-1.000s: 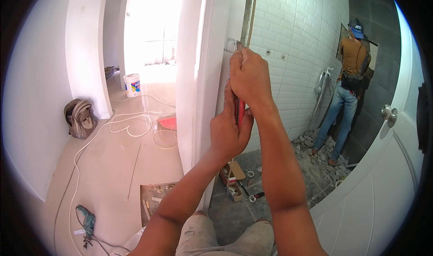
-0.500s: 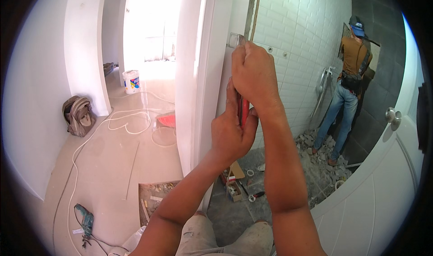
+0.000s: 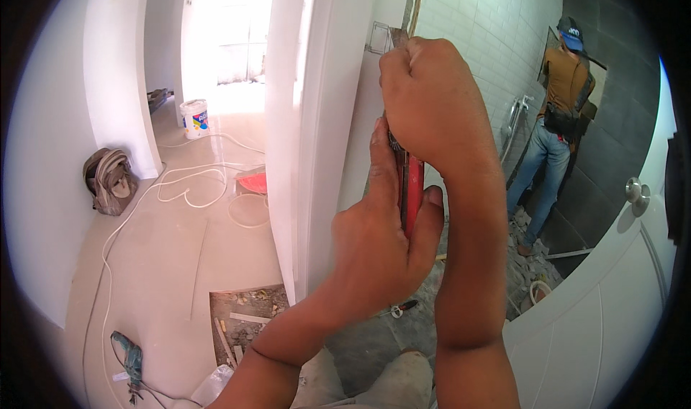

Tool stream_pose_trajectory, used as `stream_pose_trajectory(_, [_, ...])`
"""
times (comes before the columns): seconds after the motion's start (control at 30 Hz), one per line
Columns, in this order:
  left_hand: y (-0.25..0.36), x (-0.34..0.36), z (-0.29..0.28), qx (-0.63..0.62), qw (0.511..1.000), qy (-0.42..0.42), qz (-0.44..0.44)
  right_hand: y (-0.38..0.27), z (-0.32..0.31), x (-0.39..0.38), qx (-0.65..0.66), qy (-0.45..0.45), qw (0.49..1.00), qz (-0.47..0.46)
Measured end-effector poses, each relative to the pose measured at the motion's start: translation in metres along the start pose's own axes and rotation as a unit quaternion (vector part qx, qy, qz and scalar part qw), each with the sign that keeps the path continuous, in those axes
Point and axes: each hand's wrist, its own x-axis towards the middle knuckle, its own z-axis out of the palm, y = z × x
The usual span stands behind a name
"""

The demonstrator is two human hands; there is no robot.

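My left hand (image 3: 381, 240) is wrapped round a long, narrow red-and-dark tool (image 3: 414, 193). The tool stands nearly upright against the white door-frame edge, and its exact kind is hard to make out. Above it, my right hand (image 3: 439, 99) is closed at the tool's upper end; what its fingers grip is hidden by the hand itself. Just left of the right fingertips, a small square outline (image 3: 378, 38) is drawn on the white frame (image 3: 338, 121). A grey notch-like patch (image 3: 397, 37) shows beside the fingertips.
An open white door (image 3: 597, 337) with a round knob (image 3: 636, 193) stands at right. Another person (image 3: 565, 114) works at the dark tiled wall among rubble. On the left floor lie a drill (image 3: 128, 358), a white cable (image 3: 108, 265), a backpack (image 3: 109, 181) and a paint bucket (image 3: 194, 119).
My view has shifted closer, so the hands look larger. Both hands stay at the frame edge, and more of the red tool now shows between them.
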Motion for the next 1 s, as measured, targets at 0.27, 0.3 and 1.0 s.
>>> stream_pose_trajectory(0.27, [-0.004,-0.004,0.002,-0.053,0.998,-0.009,-0.018,0.011,0.008,-0.006,-0.011,0.043,0.996,-0.074])
stream_pose_trajectory(0.3, [-0.004,-0.005,0.003,-0.053,0.998,-0.005,-0.016,0.012,0.008,-0.006,-0.040,0.043,0.994,-0.091])
stream_pose_trajectory(1.0, [-0.048,-0.020,0.014,0.064,0.996,0.050,0.042,0.023,0.038,-0.023,0.066,0.078,0.995,0.009])
